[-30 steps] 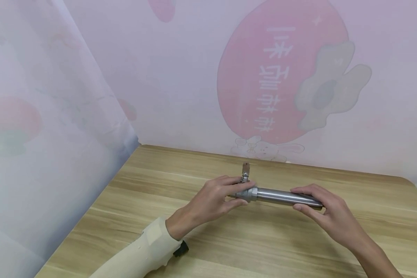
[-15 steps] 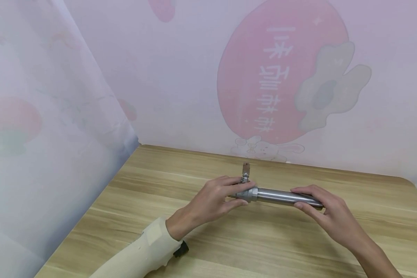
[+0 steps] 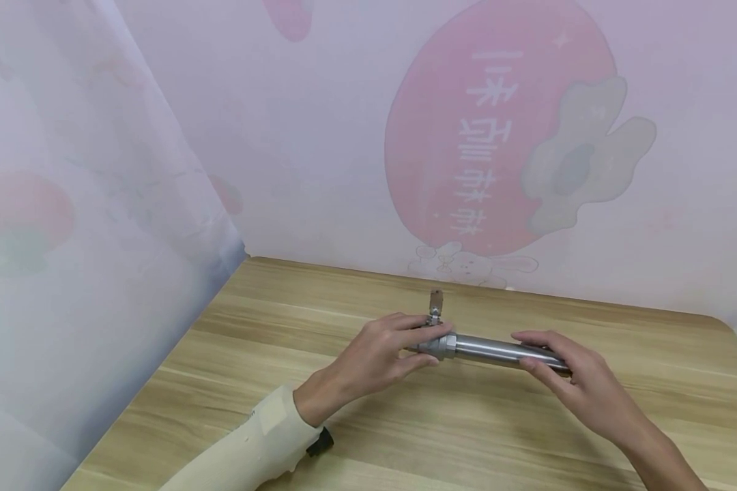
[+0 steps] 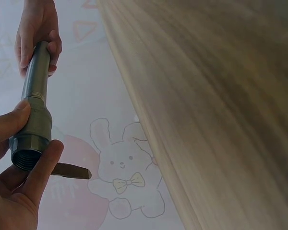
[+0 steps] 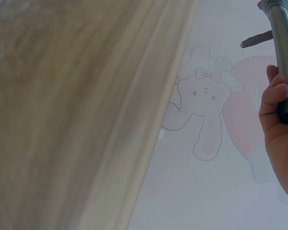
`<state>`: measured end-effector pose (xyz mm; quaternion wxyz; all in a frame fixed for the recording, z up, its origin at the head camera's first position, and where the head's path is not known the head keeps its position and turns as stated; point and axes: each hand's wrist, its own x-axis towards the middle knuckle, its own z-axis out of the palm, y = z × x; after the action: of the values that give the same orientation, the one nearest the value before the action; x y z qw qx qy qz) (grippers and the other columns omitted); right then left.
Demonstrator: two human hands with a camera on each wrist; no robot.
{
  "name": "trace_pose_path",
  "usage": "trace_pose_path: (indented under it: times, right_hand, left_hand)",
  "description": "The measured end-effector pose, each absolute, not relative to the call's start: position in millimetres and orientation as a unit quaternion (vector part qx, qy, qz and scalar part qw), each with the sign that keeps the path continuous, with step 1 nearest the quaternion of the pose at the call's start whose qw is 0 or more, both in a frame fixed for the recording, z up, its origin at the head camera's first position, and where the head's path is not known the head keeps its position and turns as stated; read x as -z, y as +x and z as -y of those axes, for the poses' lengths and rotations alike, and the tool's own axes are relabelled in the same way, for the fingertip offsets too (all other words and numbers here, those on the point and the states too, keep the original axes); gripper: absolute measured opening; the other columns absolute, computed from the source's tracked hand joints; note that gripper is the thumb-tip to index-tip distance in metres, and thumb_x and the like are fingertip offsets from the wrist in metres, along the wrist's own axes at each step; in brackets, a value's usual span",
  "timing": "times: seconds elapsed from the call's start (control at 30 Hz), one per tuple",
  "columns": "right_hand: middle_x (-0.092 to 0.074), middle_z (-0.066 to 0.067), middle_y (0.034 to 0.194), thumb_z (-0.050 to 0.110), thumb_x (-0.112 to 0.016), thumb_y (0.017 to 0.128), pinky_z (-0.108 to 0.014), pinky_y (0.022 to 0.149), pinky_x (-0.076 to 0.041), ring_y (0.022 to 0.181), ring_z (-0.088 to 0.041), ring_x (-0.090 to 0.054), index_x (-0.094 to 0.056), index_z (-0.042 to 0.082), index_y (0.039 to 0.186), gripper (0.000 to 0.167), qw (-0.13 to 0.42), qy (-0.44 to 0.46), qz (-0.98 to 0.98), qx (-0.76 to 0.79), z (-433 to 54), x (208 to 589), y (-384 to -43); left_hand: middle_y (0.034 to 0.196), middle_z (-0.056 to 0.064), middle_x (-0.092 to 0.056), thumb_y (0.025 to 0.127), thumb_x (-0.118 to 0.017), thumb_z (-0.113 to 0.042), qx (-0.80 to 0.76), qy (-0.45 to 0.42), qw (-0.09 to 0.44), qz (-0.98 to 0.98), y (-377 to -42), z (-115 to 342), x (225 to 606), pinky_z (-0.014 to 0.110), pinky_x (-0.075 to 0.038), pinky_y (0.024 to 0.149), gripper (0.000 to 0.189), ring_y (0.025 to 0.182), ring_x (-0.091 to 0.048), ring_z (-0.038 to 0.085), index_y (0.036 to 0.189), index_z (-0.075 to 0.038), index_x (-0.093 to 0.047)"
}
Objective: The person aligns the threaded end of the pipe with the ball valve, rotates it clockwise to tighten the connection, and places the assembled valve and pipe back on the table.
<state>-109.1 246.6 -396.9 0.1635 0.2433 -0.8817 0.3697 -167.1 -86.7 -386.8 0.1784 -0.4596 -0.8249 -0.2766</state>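
Steel pipe (image 3: 491, 349), with a valve fitting (image 4: 38, 122) on its left end, is held nearly level between two hands, apparently above the wooden tabletop (image 3: 405, 443). The left hand (image 3: 381, 346) is partly closed, thumb and fingers around the fitting; the right hand (image 3: 586, 382) has its thumb and fingers curled about the pipe's other end. I judge the piece to be stiff, rather heavy and not easy to break, but the smooth tube may slip or turn in the fingers. Probably the best hold is at the fitting body, where its shape gives more grip, with second support near the far end. A small lever (image 3: 437, 300) sticks out from the fitting, away from the person, and may catch. The tabletop's back edge and the printed backdrop (image 3: 319, 136) are near behind it; more room lies toward the person and to the left.
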Motion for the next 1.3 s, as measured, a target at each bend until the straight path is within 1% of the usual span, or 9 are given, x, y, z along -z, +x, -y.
trace_pose_path:
  times: [0.03, 0.13, 0.23, 0.37, 0.43, 0.57, 0.8, 1.0, 1.3]
  right_hand:
    - [-0.078, 0.005, 0.121, 0.003, -0.082, 0.096, -0.014, 0.076, -0.054, 0.094, 0.0, -0.068, -0.071, 0.019, 0.139, 0.047, 0.157, 0.244, 0.881, -0.375, -246.7, 397.0, -108.8]
    - [-0.073, 0.007, 0.119, 0.004, -0.088, 0.09, -0.017, 0.068, -0.053, 0.086, -0.002, -0.066, -0.067, 0.02, 0.141, 0.057, 0.143, 0.242, 0.877, -0.389, -247.1, 396.9, -108.0]
    - [-0.066, 0.008, 0.119, -0.002, -0.091, 0.084, -0.02, 0.062, -0.05, 0.078, -0.004, -0.062, -0.065, 0.02, 0.137, 0.063, 0.147, 0.254, 0.87, -0.396, -246.7, 397.1, -108.8]
    - [-0.064, 0.009, 0.124, -0.01, -0.092, 0.079, -0.018, 0.067, -0.051, 0.086, -0.005, -0.063, -0.066, 0.019, 0.13, 0.064, 0.168, 0.27, 0.862, -0.394, -246.0, 398.5, -110.6]
    - [-0.065, 0.009, 0.124, -0.009, -0.092, 0.08, -0.017, 0.07, -0.052, 0.09, -0.005, -0.063, -0.067, 0.02, 0.128, 0.061, 0.171, 0.269, 0.862, -0.394, -245.9, 399.0, -110.8]
    - [-0.068, 0.009, 0.12, -0.005, -0.093, 0.08, -0.015, 0.073, -0.051, 0.091, -0.004, -0.063, -0.069, 0.02, 0.127, 0.059, 0.178, 0.262, 0.866, -0.388, -245.9, 399.7, -110.5]
    - [-0.07, 0.012, 0.118, -0.003, -0.093, 0.081, -0.012, 0.079, -0.051, 0.096, -0.002, -0.065, -0.071, 0.023, 0.128, 0.058, 0.185, 0.265, 0.868, -0.377, -246.5, 398.7, -110.4]
    - [-0.072, 0.011, 0.117, -0.001, -0.092, 0.082, -0.013, 0.078, -0.051, 0.094, -0.002, -0.066, -0.072, 0.022, 0.128, 0.056, 0.177, 0.26, 0.873, -0.373, -247.1, 397.6, -109.6]
    - [-0.073, 0.012, 0.115, 0.001, -0.092, 0.084, -0.014, 0.076, -0.051, 0.092, -0.001, -0.066, -0.073, 0.023, 0.128, 0.052, 0.176, 0.258, 0.876, -0.368, -247.0, 395.8, -108.8]
  left_hand:
    - [0.135, 0.015, -0.077, 0.092, -0.09, -0.023, 0.278, -0.46, 0.178, 0.825, -167.1, 86.7, 387.0, 0.038, -0.065, 0.1, 0.053, 0.119, -0.077, 0.028, 0.142, -0.016, -0.075]
    - [0.136, 0.014, -0.077, 0.092, -0.089, -0.023, 0.281, -0.458, 0.174, 0.825, -167.1, 86.7, 387.6, 0.038, -0.065, 0.102, 0.053, 0.121, -0.077, 0.028, 0.142, -0.017, -0.074]
    - [0.136, 0.014, -0.077, 0.092, -0.089, -0.022, 0.285, -0.46, 0.173, 0.823, -167.3, 87.0, 388.4, 0.037, -0.065, 0.101, 0.053, 0.121, -0.077, 0.028, 0.142, -0.016, -0.074]
    - [0.135, 0.014, -0.077, 0.092, -0.089, -0.021, 0.286, -0.463, 0.175, 0.821, -167.7, 86.9, 388.9, 0.037, -0.065, 0.101, 0.052, 0.121, -0.077, 0.028, 0.142, -0.016, -0.075]
    - [0.135, 0.014, -0.077, 0.092, -0.089, -0.021, 0.286, -0.463, 0.176, 0.82, -167.9, 86.7, 388.7, 0.038, -0.065, 0.102, 0.052, 0.122, -0.077, 0.028, 0.142, -0.016, -0.075]
    - [0.136, 0.014, -0.077, 0.092, -0.09, -0.021, 0.286, -0.462, 0.175, 0.821, -168.1, 86.2, 388.2, 0.037, -0.064, 0.103, 0.052, 0.122, -0.076, 0.028, 0.142, -0.017, -0.075]
    - [0.135, 0.015, -0.077, 0.091, -0.09, -0.021, 0.287, -0.462, 0.176, 0.82, -167.7, 86.5, 387.8, 0.038, -0.065, 0.102, 0.052, 0.121, -0.077, 0.029, 0.141, -0.015, -0.075]
    - [0.135, 0.014, -0.077, 0.091, -0.09, -0.021, 0.287, -0.461, 0.177, 0.821, -167.8, 86.8, 388.5, 0.036, -0.066, 0.099, 0.052, 0.12, -0.077, 0.028, 0.141, -0.016, -0.075]
    - [0.136, 0.015, -0.077, 0.092, -0.09, -0.021, 0.289, -0.46, 0.174, 0.821, -167.6, 86.9, 388.3, 0.035, -0.066, 0.098, 0.052, 0.121, -0.077, 0.029, 0.142, -0.016, -0.075]
